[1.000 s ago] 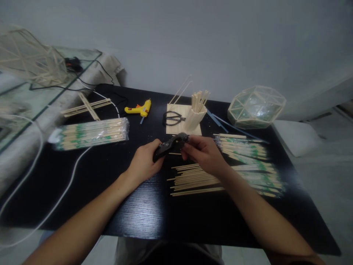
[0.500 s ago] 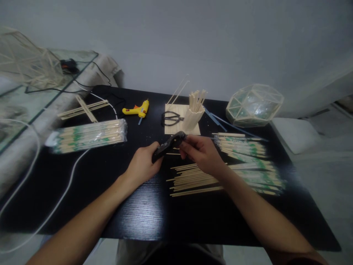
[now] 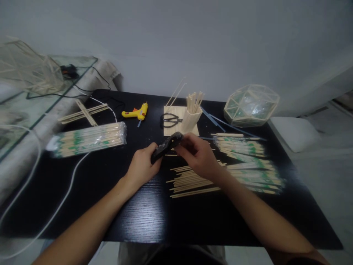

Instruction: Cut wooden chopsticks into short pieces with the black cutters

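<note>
My left hand (image 3: 143, 162) is wrapped round the handle of a black hand tool (image 3: 165, 147), whose curved head points up and to the right; its exact kind is unclear. Close against that head, my right hand (image 3: 198, 154) has its fingers pinched together, and what lies between them is hidden. Below and beside my right hand, loose bamboo sticks (image 3: 190, 182) are spread on the black table (image 3: 143, 209). Just beyond the tool, a stick-walled cup (image 3: 191, 119) full of upright sticks stands on a square wooden board (image 3: 169, 131), with black-handled scissors (image 3: 170, 120) beside it.
A yellow glue gun (image 3: 136, 112) lies at the back, left of the board. Packed sticks (image 3: 91, 139) and crossed loose sticks (image 3: 85, 112) are at left, near a white cable (image 3: 72, 180). Opened stick packs (image 3: 256, 173) and a faceted stick-framed form (image 3: 251, 105) are at right.
My right hand has turned slightly and its fingers have shifted left along the tool's head. The left hand keeps its grip on the tool. The view has tilted a little.
</note>
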A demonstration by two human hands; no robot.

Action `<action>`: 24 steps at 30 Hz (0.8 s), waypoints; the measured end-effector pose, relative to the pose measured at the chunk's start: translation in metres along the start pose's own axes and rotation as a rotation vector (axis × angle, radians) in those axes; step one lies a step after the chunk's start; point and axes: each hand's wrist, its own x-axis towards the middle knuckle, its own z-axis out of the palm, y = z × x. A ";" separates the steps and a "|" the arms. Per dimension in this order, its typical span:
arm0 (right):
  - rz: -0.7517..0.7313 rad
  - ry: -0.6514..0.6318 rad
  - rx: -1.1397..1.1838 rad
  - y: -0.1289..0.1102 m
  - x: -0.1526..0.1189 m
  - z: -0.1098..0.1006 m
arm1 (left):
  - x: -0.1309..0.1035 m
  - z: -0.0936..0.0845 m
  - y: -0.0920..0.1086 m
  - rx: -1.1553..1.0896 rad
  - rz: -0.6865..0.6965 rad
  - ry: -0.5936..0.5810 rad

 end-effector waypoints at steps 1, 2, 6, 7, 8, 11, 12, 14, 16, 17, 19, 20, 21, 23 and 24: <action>-0.018 0.016 -0.013 0.002 0.000 0.001 | 0.000 0.000 0.000 0.002 -0.003 0.006; -0.040 0.031 -0.035 0.003 0.000 0.001 | 0.000 0.001 -0.001 0.004 -0.003 0.012; -0.093 0.055 -0.115 0.004 -0.001 0.001 | -0.001 0.001 -0.001 0.006 0.008 0.029; -0.101 0.049 -0.119 0.004 -0.001 0.001 | -0.001 0.001 -0.001 0.007 0.013 0.031; -0.111 0.044 -0.121 0.003 -0.001 0.001 | -0.001 0.001 -0.001 0.007 0.015 0.032; -0.119 0.036 -0.131 0.002 0.000 -0.001 | -0.002 0.001 -0.002 0.002 0.017 0.030; -0.111 0.033 -0.130 0.001 0.000 -0.001 | -0.002 0.002 -0.002 -0.003 0.018 0.026; -0.089 0.019 -0.112 0.001 0.000 -0.002 | -0.001 0.002 -0.003 -0.014 0.023 0.017; -0.064 0.001 -0.080 0.001 0.001 -0.002 | -0.001 0.003 -0.003 -0.021 0.031 0.009; -0.051 -0.008 -0.064 0.002 0.001 -0.003 | -0.001 0.004 -0.004 -0.024 0.034 0.005; -0.027 -0.027 -0.026 0.002 0.002 -0.003 | -0.002 0.004 -0.004 -0.034 0.036 -0.001; -0.014 -0.038 -0.004 0.002 0.002 -0.004 | -0.002 0.004 -0.004 -0.038 0.039 -0.004; -0.001 -0.048 0.019 0.002 0.002 -0.004 | -0.002 0.004 -0.004 -0.041 0.044 -0.005; 0.024 -0.071 0.072 0.002 0.003 -0.005 | -0.003 0.004 -0.003 -0.044 0.058 -0.004; 0.034 -0.086 0.099 0.001 0.003 -0.006 | -0.003 0.004 -0.003 -0.044 0.067 -0.001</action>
